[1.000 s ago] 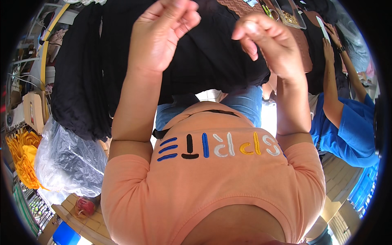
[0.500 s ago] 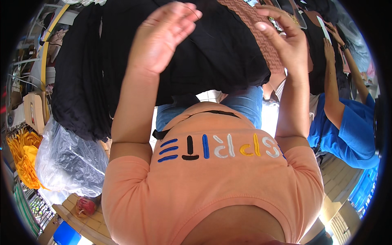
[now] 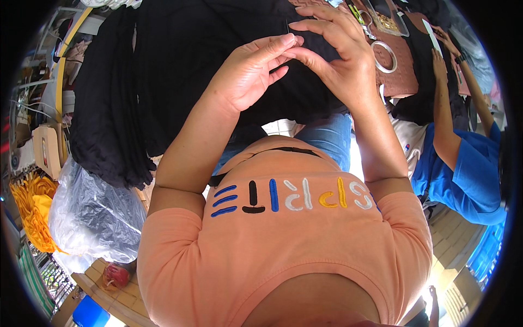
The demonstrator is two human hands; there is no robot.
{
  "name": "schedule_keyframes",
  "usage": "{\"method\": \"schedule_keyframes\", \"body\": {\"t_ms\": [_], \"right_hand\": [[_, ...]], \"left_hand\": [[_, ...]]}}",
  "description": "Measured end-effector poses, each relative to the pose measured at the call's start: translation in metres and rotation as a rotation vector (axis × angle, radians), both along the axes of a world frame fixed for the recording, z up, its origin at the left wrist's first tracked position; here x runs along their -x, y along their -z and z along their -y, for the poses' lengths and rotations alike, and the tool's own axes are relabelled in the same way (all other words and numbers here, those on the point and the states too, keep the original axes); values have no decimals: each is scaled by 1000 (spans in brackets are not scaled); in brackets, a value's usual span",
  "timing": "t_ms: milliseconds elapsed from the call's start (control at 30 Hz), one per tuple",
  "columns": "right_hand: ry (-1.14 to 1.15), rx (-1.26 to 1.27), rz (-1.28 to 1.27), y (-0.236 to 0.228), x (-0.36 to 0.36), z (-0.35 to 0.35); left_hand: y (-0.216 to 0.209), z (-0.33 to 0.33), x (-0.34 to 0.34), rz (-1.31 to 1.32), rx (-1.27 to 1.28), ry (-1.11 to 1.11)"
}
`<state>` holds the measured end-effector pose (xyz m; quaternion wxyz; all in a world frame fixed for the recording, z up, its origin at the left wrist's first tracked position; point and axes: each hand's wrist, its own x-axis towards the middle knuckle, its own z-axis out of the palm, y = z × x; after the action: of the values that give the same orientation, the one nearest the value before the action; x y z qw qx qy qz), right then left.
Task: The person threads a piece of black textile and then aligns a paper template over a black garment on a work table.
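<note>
Above the black cloth (image 3: 180, 76) spread in front of me, my two hands meet at the fingertips. My left hand (image 3: 245, 71) is closed in a pinch, and a thin dark needle (image 3: 287, 25) stands up from its thumb and fingers. My right hand (image 3: 343, 57) has its thumb against the left fingertips, while its index finger reaches out beside the needle, apart from the thumb. Any thread between the hands is too fine to make out. The cloth hangs in folds over the near edge and down on the left.
Right of my hands lie a white ring-shaped roll (image 3: 385, 57), yellow-green snips (image 3: 357, 14) and a clear box (image 3: 404, 27) of gold-coloured bits on brown textured material (image 3: 400, 79). A co-worker in a blue shirt (image 3: 463, 174) handles a white strip. A clear plastic bag (image 3: 92, 218) and yellow cloth (image 3: 35, 210) are at left.
My hands were apart and have come together over the black cloth. The left moved right and lower with the needle; the right moved left, uncovering the white roll.
</note>
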<state>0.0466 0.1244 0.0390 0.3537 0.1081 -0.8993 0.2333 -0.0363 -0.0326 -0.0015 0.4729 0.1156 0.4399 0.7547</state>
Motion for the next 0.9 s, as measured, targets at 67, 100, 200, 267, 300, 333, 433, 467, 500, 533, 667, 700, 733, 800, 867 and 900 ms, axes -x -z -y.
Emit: {"method": "schedule_keyframes", "body": {"t_ms": [67, 100, 200, 267, 300, 333, 433, 467, 500, 533, 667, 700, 733, 800, 867, 900], "right_hand": [[-78, 118, 64, 1, 0, 1], [-169, 241, 108, 6, 1, 0], [-353, 692, 231, 19, 1, -1], [-388, 858, 246, 23, 1, -4], [-382, 859, 223, 24, 2, -5], [-379, 860, 200, 24, 2, -5], [-410, 1129, 371, 20, -1, -9], [-498, 1248, 393, 19, -2, -10], [-587, 1367, 411, 18, -3, -10], [-671, 1486, 424, 18, -5, -12], [-912, 1778, 434, 26, -26, -29], [-953, 1846, 391, 33, -32, -35], [-941, 1903, 345, 39, -39, -41], [-627, 2126, 250, 42, -57, -48], [-535, 2236, 134, 65, -85, -68], [-492, 2291, 73, 81, -101, -79]], "left_hand": [[-1, 1, 1, -25, 9, 7], [0, 2, 2, -71, 26, 10], [4, 4, 3, -193, 63, 23], [-4, 3, -1, -255, 67, 51], [-5, 2, -3, -247, 67, 53], [-7, 1, -4, -241, 69, 53], [-10, 0, -7, -263, 54, 51], [-10, 0, -7, -277, 44, 53], [-11, 0, -9, -278, 23, 57], [-12, -1, -11, -278, 0, 67], [-24, -3, -19, -82, -213, 134], [-25, 0, -18, -64, -271, 194], [-24, 1, -14, -17, -332, 218], [-26, 0, -8, 52, -509, 311], [-31, -3, -1, 48, -622, 408], [-37, -5, 0, 33, -609, 416]]}}
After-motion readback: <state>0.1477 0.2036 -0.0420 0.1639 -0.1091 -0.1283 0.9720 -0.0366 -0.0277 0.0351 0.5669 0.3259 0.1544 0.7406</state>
